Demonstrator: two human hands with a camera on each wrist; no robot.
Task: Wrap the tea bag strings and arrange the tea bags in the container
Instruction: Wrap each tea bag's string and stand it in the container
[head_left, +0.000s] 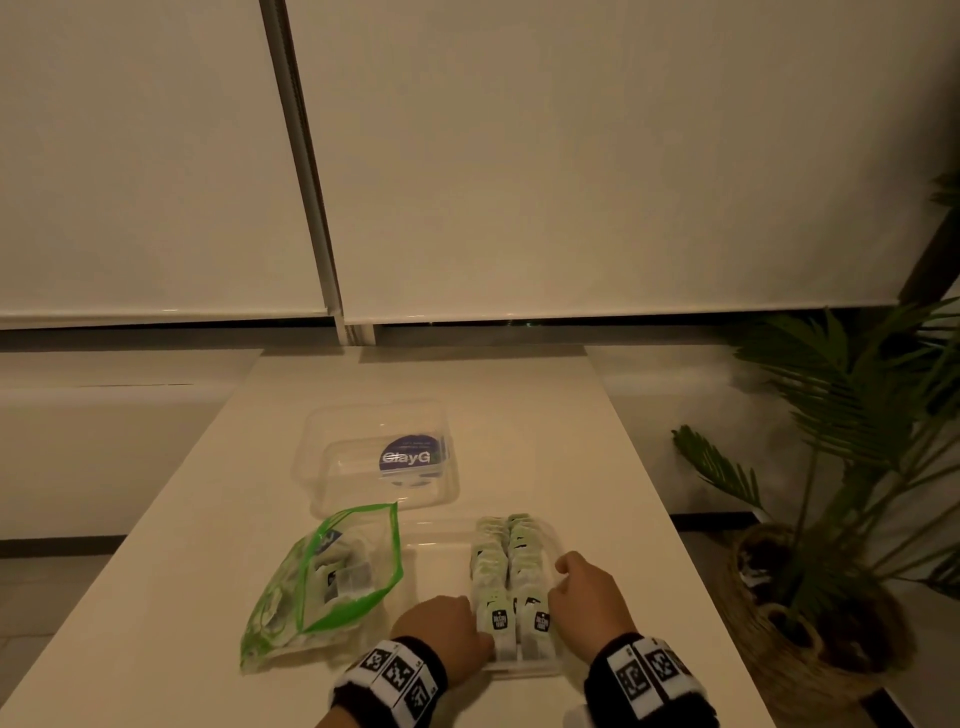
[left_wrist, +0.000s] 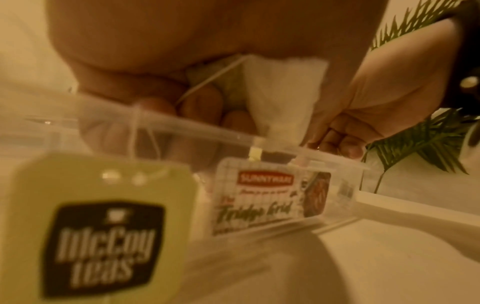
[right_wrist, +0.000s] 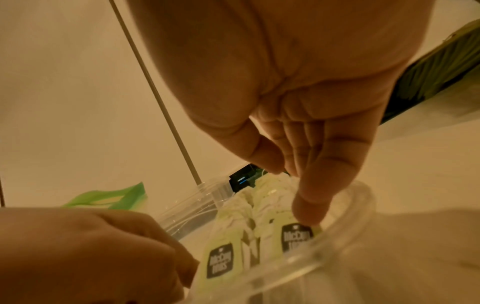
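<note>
Both hands work at the near end of a clear container (head_left: 558, 540) on the desk (head_left: 597, 467): the left hand (head_left: 441, 631) pinches a tea bag (left_wrist: 283, 92), the right hand (head_left: 587, 597), fingers extended, presses the packed tea bags (head_left: 511, 558). Beside them lies a green-edged zip bag (head_left: 332, 577); beyond it, a clear lid (head_left: 374, 457); a potted palm (head_left: 852, 467) stands right.

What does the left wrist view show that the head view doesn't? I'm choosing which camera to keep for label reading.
Only the left wrist view shows the container's label sticker and a string running across the left hand's curled fingers. Only the head view shows the green zip bag, the clear lid and both rows of tea bags. Both show the container, a printed tea tag and the right hand.
</note>
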